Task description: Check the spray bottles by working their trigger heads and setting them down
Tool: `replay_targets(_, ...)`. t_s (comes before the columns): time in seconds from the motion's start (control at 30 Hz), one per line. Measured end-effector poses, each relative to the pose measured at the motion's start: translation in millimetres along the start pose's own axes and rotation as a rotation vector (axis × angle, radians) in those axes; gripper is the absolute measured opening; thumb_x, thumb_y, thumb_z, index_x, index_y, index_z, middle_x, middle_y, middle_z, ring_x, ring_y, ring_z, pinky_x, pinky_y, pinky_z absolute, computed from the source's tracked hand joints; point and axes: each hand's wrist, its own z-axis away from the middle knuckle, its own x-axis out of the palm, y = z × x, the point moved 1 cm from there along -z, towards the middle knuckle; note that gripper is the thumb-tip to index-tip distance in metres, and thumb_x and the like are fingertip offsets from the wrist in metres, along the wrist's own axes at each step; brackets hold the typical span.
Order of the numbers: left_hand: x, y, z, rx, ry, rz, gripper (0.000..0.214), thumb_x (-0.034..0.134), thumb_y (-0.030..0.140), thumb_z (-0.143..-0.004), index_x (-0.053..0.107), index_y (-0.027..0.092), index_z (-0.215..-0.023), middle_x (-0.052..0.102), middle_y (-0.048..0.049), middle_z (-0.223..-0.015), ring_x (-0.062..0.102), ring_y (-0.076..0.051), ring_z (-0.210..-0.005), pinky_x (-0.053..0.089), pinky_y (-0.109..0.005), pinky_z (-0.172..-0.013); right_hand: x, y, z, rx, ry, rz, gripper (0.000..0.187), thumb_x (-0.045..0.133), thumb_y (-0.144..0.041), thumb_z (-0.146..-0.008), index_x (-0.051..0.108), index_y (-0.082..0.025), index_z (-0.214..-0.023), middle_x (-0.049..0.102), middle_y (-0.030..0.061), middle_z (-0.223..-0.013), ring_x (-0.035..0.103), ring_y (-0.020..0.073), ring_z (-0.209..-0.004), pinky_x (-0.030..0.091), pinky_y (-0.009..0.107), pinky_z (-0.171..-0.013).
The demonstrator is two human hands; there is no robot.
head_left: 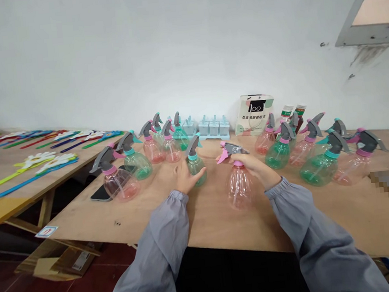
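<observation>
Grey sleeves point(312, 226) are extending over the wooden desk point(216, 229); mid-desk, the left hand point(184, 178) is curling loosely, thumb spread, around a green trigger spray bottle point(196, 165), while the right hand point(254, 165) is gripping a pink trigger spray bottle point(240, 188) by its neck.

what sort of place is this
Perhaps a workshop or packing room: many spray bottles are on a wooden table, and colourful long-handled things lie on a second table.

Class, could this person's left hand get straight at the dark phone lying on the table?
Probably not straight away: the left hand is around a green spray bottle, and a pink-collared spray bottle stands between that hand and the phone, partly covering it from this view.
</observation>
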Motion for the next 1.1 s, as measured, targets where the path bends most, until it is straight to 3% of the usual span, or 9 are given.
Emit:
replay_targets(0.1,0.1,0,0,0.004,-0.003,0.002,0.073,0.079,0.050,-0.071,0.048,0.018,-0.129,0.064,-0.0177,-0.127,0.059,-0.036,-0.125,0.040,-0.052,-0.108,-19,-3,17,-0.149,0.097,0.028,0.036,0.073,-0.029,-0.063,0.074,-0.025,-0.098,0.076,0.0004,-0.085,0.070,0.0204,-0.086,0.055,0.035,-0.081)
replay_targets(0.23,1.2,0,0,0.008,0.013,0.002,0.074,0.079,0.050,-0.072,0.047,0.017,-0.130,0.064,-0.0178,-0.127,0.059,-0.036,-0.126,0.040,-0.053,-0.108,-73,-4,50,-0.239,0.472,0.245,0.054,0.078,-0.040,-0.064,0.071,-0.026,-0.115,0.076,0.0042,-0.097,0.069,0.0238,-0.093,0.056,0.036,-0.075)
replay_targets(0.37,1.7,1,1,0.000,0.019,-0.003,0.074,0.080,0.048,-0.071,0.047,0.018,-0.130,0.064,-0.0179,-0.127,0.059,-0.037,-0.126,0.040,-0.055,-0.108,-136,4,73,-0.339,0.851,0.445,0.051,0.076,-0.048,-0.065,0.072,-0.020,-0.108,0.074,0.0088,-0.100,0.067,0.0254,-0.090,0.055,0.041,-0.076)
replay_targets(0.47,1.2,0,0,-0.013,0.010,-0.007,0.076,0.081,0.046,-0.071,0.046,0.018,-0.132,0.064,-0.0184,-0.129,0.059,-0.039,-0.127,0.040,-0.056,-0.108,-164,12,78,-0.388,1.063,0.536,0.039,0.072,-0.049,-0.067,0.071,-0.019,-0.092,0.071,0.0079,-0.089,0.065,0.0262,-0.086,0.054,0.045,-0.082)
replay_targets(0.57,1.3,-2,-1,-0.011,-0.001,0.000,0.076,0.081,0.046,-0.070,0.046,0.017,-0.132,0.064,-0.0188,-0.130,0.059,-0.038,-0.128,0.041,-0.055,-0.108,-170,20,74,-0.430,1.125,0.586,0.039,0.071,-0.048,-0.069,0.068,-0.021,-0.096,0.069,0.0062,-0.088,0.065,0.0252,-0.084,0.054,0.044,-0.085)
replay_targets(0.7,2.5,-5,-2,-0.003,0.012,-0.011,0.079,0.081,0.047,-0.069,0.047,0.017,-0.133,0.063,-0.0195,-0.130,0.060,-0.038,-0.126,0.042,-0.055,-0.108,-165,26,67,-0.548,1.149,0.619,0.048,0.070,-0.047,-0.072,0.061,-0.021,-0.111,0.069,0.0073,-0.102,0.067,0.0224,-0.085,0.054,0.042,-0.086)
replay_targets(0.87,2.7,-4,-1,0.033,0.030,-0.012,0.076,0.081,0.048,-0.070,0.047,0.017,-0.131,0.063,-0.0185,-0.129,0.059,-0.037,-0.126,0.041,-0.054,-0.108,-164,32,58,-0.574,1.110,0.596,0.062,0.071,-0.043,-0.074,0.044,-0.022,-0.126,0.069,0.0042,-0.094,0.068,0.0210,-0.077,0.056,0.042,-0.081)
replay_targets(1.0,2.1,-2,-1,0.013,0.024,-0.012,0.080,0.081,0.049,-0.070,0.045,0.017,-0.134,0.062,-0.0194,-0.130,0.057,-0.037,-0.129,0.040,-0.055,-0.109,-159,33,59,-0.719,1.097,0.595,0.075,0.072,-0.046,-0.073,0.032,-0.023,-0.132,0.062,0.0149,-0.123,0.068,0.0267,-0.104,0.055,0.048,-0.091)
replay_targets(1.1,1.9,-2,0,0.007,0.013,0.036,0.080,0.080,0.051,-0.069,0.046,0.017,-0.132,0.061,-0.0188,-0.129,0.057,-0.037,-0.128,0.041,-0.054,-0.109,-155,31,70,-0.790,1.257,0.769,0.087,0.078,-0.048,-0.068,0.030,-0.024,-0.136,0.049,0.0211,-0.140,0.055,0.0352,-0.129,0.045,0.056,-0.108)
